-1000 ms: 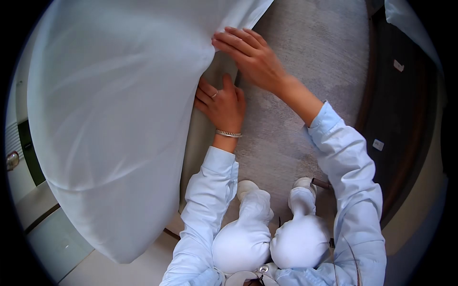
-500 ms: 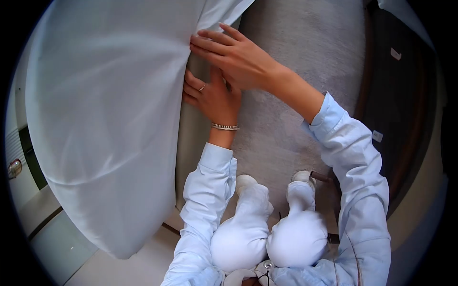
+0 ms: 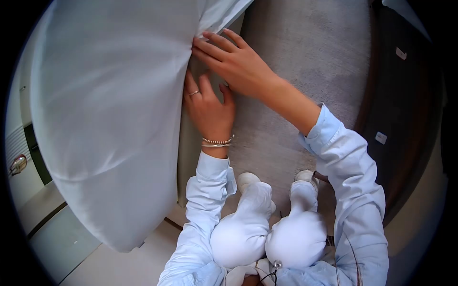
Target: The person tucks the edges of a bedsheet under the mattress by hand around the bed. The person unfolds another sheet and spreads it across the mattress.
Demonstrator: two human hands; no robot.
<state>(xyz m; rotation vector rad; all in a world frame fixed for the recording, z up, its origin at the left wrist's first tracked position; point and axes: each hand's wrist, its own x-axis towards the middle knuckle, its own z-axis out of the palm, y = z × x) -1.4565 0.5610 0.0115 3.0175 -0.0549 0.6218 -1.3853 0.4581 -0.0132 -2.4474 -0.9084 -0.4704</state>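
- Sheet (image 3: pixel 114 105): white, draped over beige base's (image 3: pixel 190 148) edge facing carpet (image 3: pixel 300 52), creases running twd R hand (image 3: pixel 238 64).
- R hand: fingers slightly fanned, tips at sheet edge; thumb tip hidden, can't tell if pinching.
- L hand (image 3: pixel 210 107): just beside R, thumb + index spread, other fingertips at sheet edge, partly hidden.

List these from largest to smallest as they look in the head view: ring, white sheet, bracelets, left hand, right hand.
1. White sheet
2. Left hand and right hand: too alike in size to rank
3. Bracelets, taken together
4. Ring
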